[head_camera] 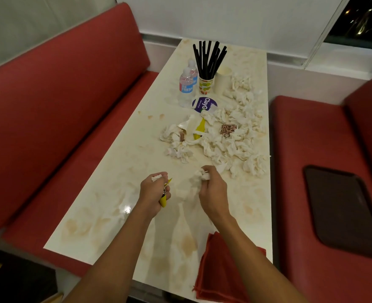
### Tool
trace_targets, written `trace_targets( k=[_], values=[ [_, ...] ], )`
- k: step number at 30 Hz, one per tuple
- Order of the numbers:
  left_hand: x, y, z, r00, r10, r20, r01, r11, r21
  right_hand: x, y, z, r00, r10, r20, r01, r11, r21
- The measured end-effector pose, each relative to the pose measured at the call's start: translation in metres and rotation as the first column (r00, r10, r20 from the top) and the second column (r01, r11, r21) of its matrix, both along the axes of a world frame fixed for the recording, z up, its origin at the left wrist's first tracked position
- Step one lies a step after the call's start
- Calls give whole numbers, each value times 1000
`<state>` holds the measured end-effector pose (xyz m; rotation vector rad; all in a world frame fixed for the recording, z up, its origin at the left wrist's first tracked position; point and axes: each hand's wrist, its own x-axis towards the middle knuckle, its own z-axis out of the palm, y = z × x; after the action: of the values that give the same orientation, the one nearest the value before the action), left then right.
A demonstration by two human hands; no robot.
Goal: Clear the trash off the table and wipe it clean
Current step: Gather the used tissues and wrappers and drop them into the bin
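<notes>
The pale table (106,193) is smeared with brownish stains. My left hand (153,190) grips a yellow wrapper (163,201) together with a bit of white tissue. My right hand (212,189) pinches a crumpled white tissue (199,176) just above the tabletop. Beyond both hands lies a big heap of crumpled tissues (231,141), with a yellow wrapper (200,129) and a brown patterned wrapper (227,129) among them. A folded red cloth (217,272) lies at the near right edge, partly under my right forearm.
At the far end stand two water bottles (186,87), a printed cup of black straws (207,84), a plain paper cup (223,80) and a purple-and-white lid (204,103). Red benches (56,119) flank the table. A dark tray (342,208) lies on the right bench.
</notes>
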<state>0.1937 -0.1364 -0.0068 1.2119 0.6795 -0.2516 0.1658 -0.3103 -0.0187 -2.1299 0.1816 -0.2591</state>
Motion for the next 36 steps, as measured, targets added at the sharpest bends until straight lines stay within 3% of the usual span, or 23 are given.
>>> trace_targets(
  k=[2,5,8,13,21,27,36],
  values=[
    [-3,3,2,1000,-11,6,11,1000,-5,-6,0,3,998,-61,20,58,990,126],
    [-7,7,5,1000,-16,8,16,1000,-5,-10,-4,9,988,-102,-115,121,977,175],
    [-10,11,7,1000,-16,4,16,1000,-5,-7,-10,14,968,-89,-236,138,971,197],
    [-7,15,5,1000,-7,-5,7,1000,-4,22,-4,17,969,-87,-231,130,975,178],
    [9,22,3,1000,22,-3,-22,1000,8,101,16,12,978,62,-198,-84,991,-105],
    [15,24,-2,1000,30,1,-30,999,9,112,27,-2,968,42,-247,-83,984,-157],
    [7,21,-1,1000,21,0,-21,1000,-11,71,-4,6,980,-11,-198,27,996,81]
  ],
)
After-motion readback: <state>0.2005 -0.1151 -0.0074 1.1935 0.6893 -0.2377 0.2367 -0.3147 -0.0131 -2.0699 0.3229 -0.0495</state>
